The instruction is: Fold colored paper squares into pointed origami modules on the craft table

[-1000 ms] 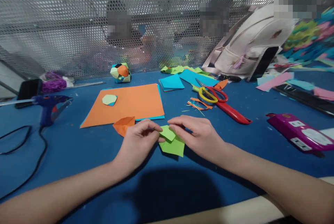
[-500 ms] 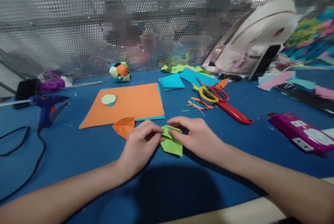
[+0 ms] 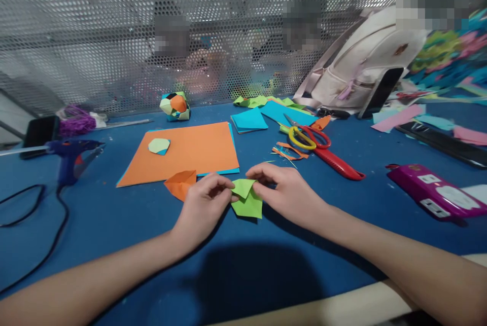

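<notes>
A folded green paper [image 3: 247, 206] is held a little above the blue table, with a flap folded over along its top. My left hand [image 3: 205, 203] pinches its left edge between thumb and fingers. On the other side, my right hand [image 3: 286, 193] grips the upper right corner, fingertips partly hidden behind the paper. Just left of my left hand lies a folded orange paper piece [image 3: 180, 184]. Beyond it is a stack of orange sheets [image 3: 198, 146] over blue ones, with a small pale green folded piece [image 3: 158, 145] on top.
A blue glue gun [image 3: 70, 156] with its cord lies at left. Yellow and red scissors [image 3: 302, 138], a red cutter [image 3: 340, 164] and paper scraps [image 3: 289, 151] are right of centre. A purple power strip [image 3: 436, 191] lies at far right. A paper ball [image 3: 175, 106] stands behind.
The green paper's top flap now shows as a pointed fold, where the right thumb lay across it before. My right thumb has drawn back to the corner.
</notes>
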Tool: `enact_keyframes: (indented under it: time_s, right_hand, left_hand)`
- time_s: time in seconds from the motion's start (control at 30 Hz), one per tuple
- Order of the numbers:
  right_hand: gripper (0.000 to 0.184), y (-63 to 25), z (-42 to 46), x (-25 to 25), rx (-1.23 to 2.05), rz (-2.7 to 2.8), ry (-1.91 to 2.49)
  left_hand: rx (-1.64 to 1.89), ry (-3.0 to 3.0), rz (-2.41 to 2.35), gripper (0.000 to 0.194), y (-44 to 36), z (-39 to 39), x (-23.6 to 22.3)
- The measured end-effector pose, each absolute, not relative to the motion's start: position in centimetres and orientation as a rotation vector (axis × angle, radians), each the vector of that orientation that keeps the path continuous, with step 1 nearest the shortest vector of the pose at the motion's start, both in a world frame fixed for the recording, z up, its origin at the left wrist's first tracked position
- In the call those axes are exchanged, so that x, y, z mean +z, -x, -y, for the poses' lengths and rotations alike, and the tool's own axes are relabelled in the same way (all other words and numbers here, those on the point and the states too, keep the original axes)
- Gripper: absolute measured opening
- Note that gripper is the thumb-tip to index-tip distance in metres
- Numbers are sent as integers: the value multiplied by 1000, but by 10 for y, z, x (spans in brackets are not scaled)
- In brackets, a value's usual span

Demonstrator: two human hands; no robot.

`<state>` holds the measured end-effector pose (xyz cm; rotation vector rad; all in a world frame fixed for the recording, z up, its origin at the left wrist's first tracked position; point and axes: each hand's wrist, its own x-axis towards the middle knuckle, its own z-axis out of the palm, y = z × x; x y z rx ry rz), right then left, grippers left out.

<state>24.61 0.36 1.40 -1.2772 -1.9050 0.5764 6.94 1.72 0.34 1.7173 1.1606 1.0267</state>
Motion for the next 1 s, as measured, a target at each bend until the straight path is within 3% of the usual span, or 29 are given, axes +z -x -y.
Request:
enact_keyframes:
  time_s: [0.53, 0.83, 1.0]
  right_hand:
    - [25, -253, -8, 6, 284, 2050, 900]
    - [27, -252, -8, 2, 480, 2015, 1000]
    - [27, -254, -9, 3, 385, 2096, 930]
  left_hand:
    - [990, -1625, -1142, 3, -69, -17, 4]
    - [949, -1623, -1108, 4, -70, -15, 1]
    - [926, -1734, -1149, 5, -67, -15, -2]
